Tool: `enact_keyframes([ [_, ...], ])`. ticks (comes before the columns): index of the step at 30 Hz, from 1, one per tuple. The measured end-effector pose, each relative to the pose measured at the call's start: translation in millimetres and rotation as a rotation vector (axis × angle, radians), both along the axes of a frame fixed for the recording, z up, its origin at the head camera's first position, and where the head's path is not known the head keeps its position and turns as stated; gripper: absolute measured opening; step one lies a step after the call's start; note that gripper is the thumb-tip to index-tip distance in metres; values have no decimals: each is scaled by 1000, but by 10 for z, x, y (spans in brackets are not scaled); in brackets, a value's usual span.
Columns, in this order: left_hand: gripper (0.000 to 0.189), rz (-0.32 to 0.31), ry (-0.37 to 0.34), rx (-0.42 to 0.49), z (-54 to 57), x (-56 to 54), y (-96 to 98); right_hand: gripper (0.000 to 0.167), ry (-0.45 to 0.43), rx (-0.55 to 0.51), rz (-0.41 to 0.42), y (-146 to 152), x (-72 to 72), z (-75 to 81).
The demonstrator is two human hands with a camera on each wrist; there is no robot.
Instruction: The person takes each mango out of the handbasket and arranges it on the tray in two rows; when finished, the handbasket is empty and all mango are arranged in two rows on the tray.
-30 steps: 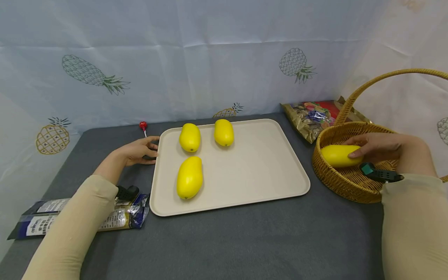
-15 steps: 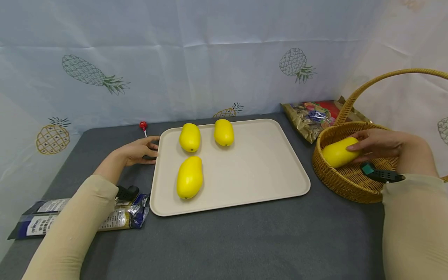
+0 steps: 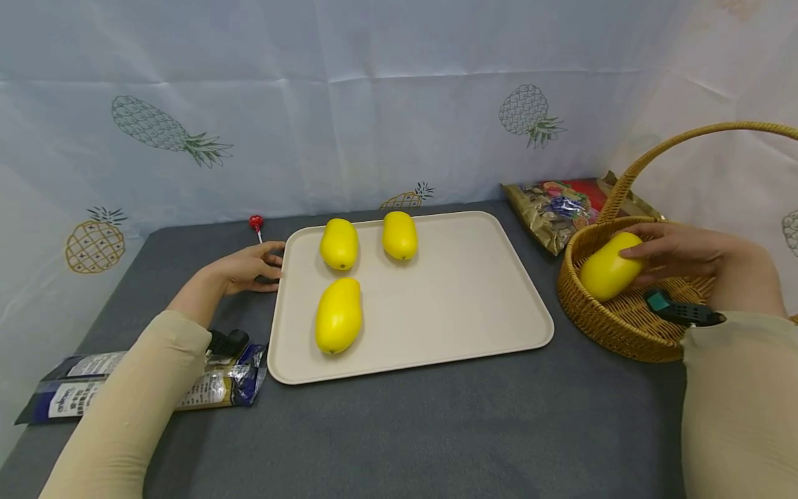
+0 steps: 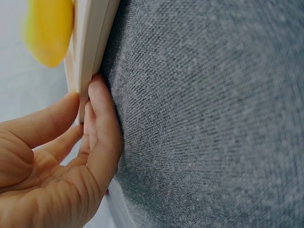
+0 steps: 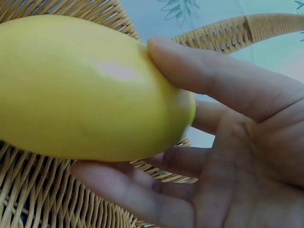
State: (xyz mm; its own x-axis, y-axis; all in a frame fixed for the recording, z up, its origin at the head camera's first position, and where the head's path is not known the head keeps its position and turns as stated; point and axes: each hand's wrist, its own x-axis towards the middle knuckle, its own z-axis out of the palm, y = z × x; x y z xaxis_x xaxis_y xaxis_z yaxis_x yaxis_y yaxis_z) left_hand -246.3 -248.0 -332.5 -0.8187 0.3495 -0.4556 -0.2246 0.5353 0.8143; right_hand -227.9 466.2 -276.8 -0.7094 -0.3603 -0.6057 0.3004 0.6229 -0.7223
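My right hand (image 3: 679, 253) grips the end of a yellow mango (image 3: 611, 267) inside the wicker basket (image 3: 611, 333). In the right wrist view, the thumb lies along one side of this mango (image 5: 90, 90) and fingers reach beneath it. On the left, my left hand (image 3: 249, 270) pinches the edge of the beige tray (image 3: 449, 298). The left wrist view shows the thumb at the tray rim (image 4: 92, 42) and a finger between rim and tablecloth. Three more yellow mangoes lie on the tray: a back left one (image 3: 339, 244), a back middle one (image 3: 400, 236) and a front one (image 3: 339, 315).
Behind the basket lies a gold and red snack bag (image 3: 561, 208). A red lollipop (image 3: 256, 223) is beyond my left hand. Blue and gold packages (image 3: 212, 388) lie under my left forearm. The basket handle (image 3: 692, 133) arches above my right hand. A pineapple-print curtain (image 3: 374, 111) hangs behind the table.
My right hand has tilted the mango from lying level to slanting up, its gripped end rising inside the basket. The left hand, tray and other mangoes have kept their places.
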Motion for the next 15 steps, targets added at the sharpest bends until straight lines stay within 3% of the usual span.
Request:
enact_keyframes([
  [4,84,0,-4,-3,0,1,-9,66,42,-13,56,-9,-5,47],
  [11,83,0,-5,2,3,-6,-11,36,230,-134,82,-97,29,201],
  [15,83,3,-4,2,-3,-10,-14,29,333,-89,42,-264,61,358],
])
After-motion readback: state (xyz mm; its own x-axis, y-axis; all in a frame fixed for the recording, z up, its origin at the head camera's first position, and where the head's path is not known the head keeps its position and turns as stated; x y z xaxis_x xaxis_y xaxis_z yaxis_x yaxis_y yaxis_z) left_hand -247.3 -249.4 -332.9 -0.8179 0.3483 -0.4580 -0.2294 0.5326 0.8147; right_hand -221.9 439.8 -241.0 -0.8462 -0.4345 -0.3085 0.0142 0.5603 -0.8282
